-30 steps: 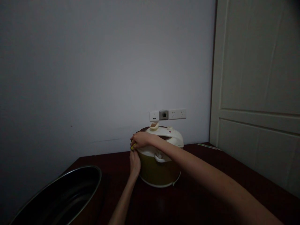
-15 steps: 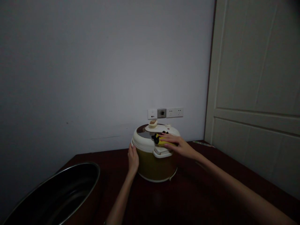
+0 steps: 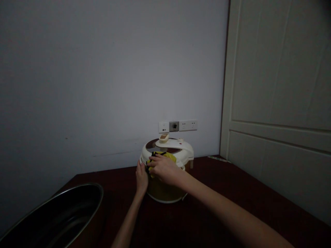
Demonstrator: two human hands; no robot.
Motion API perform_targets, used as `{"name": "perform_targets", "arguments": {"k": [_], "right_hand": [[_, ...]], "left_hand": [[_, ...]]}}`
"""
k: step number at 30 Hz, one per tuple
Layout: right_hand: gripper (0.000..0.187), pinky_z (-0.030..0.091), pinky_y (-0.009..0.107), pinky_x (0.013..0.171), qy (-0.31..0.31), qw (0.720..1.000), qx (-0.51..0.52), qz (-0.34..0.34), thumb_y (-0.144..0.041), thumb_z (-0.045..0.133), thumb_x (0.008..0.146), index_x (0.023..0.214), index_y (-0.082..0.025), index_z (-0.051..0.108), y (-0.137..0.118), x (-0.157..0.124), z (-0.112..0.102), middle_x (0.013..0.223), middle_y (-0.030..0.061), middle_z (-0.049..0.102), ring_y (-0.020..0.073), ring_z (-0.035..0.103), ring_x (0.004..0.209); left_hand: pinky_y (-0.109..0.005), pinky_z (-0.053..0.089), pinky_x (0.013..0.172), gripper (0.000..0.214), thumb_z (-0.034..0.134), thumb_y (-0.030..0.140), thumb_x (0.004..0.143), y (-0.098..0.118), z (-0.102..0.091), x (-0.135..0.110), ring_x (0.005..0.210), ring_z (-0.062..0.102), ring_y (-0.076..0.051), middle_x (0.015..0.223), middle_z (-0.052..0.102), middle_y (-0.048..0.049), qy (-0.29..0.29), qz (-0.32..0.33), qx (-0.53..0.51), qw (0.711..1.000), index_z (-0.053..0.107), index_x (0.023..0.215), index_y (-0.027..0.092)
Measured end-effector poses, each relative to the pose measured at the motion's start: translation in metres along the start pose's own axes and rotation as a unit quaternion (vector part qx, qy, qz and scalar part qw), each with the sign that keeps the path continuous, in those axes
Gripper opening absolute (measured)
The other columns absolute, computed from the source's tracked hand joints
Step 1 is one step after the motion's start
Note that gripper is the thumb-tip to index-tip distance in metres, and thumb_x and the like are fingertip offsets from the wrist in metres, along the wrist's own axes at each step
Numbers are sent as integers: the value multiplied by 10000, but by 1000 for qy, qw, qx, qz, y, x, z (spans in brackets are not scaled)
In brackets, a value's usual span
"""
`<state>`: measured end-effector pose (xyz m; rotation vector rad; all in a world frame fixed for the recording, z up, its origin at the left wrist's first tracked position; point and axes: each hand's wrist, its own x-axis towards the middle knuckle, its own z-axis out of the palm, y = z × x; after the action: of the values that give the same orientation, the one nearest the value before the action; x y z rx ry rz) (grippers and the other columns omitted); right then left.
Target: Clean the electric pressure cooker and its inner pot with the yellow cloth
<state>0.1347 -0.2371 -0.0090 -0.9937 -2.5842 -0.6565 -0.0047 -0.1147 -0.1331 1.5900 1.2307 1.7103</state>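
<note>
A rice cooker [image 3: 178,151] with a white lid and an olive-yellow body stands on the dark red table [image 3: 207,213] near the wall. My left hand [image 3: 141,177] lies flat against the cooker's left side, fingers up. My right hand [image 3: 163,168] presses a yellow and black cloth [image 3: 169,156] against the front left of the lid rim, fingers closed over it.
A large dark metal basin [image 3: 64,217] sits at the table's front left. A strip of wall sockets [image 3: 178,125] is on the white wall just behind the cooker. A pale door [image 3: 279,103] fills the right side.
My right hand has slid the cloth from the lid's left edge across to its right front and back to the front left. My left hand has stayed on the cooker's side.
</note>
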Motion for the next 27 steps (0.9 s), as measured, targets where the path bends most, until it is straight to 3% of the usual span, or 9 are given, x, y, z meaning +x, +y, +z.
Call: {"name": "perform_targets", "arguments": {"k": [3,7,10,13,16,20,22,27], "right_hand": [[224,386,436,1017,48,999,-7,17,-91,575,784,953,-172,697,1,-9,3,1210,75,620,285,472,1228],[251,428,393,1004,151,984,44,85,-149,541,843,1052,-204,669,8,-43,1,1214,64,620,233,532,1175],[295,442,406,1002,262,953,98,116,-220,489,902,1166,-192,619,13,-70,10,1208,88,623,212,532,1182],[339,441,424,1011,345,922,146,95,-175,494,899,1224,-206,582,18,-86,27,1261,83,587,209,459,1258],[383,456,447,995,422,885,176,88,-127,514,879,1233,-256,578,18,-88,45,1248,68,597,215,470,1250],[445,454,470,985,515,828,177,135,-75,535,849,1239,-286,572,7,-82,62,1253,70,593,235,488,1233],[475,447,472,986,522,830,145,132,-61,535,840,1259,-286,556,0,-80,67,1253,76,592,243,474,1244],[408,432,418,1003,411,911,23,15,-94,486,875,1253,-227,561,-5,-86,67,1203,79,620,222,405,1287]], "left_hand": [[-352,269,1090,502,337,418,915,4,-1,-1,1314,385,-214,1389,467,-136,5,-12,5,1000,432,1328,149],[-368,284,1086,475,323,395,924,14,-2,-5,1294,414,-218,1375,480,-144,4,25,4,1000,455,1303,142],[-353,288,1086,497,301,405,927,18,-3,-6,1287,423,-214,1369,481,-159,-4,43,-1,999,453,1304,119],[-356,279,1092,496,304,406,927,17,-3,-6,1297,409,-211,1379,472,-149,-4,39,5,999,450,1312,128],[-369,286,1091,484,312,411,927,17,-4,-7,1292,415,-215,1370,486,-136,1,36,6,999,463,1304,148],[-362,285,1090,495,306,428,926,17,-5,-7,1297,409,-210,1374,483,-131,-4,32,6,999,464,1304,151],[-359,285,1088,508,304,436,925,16,-5,-7,1297,408,-213,1375,479,-141,-3,26,8,1000,458,1309,142],[-346,297,1076,533,314,486,916,9,-3,-6,1285,422,-213,1374,481,-139,15,35,8,999,465,1305,156]]}}
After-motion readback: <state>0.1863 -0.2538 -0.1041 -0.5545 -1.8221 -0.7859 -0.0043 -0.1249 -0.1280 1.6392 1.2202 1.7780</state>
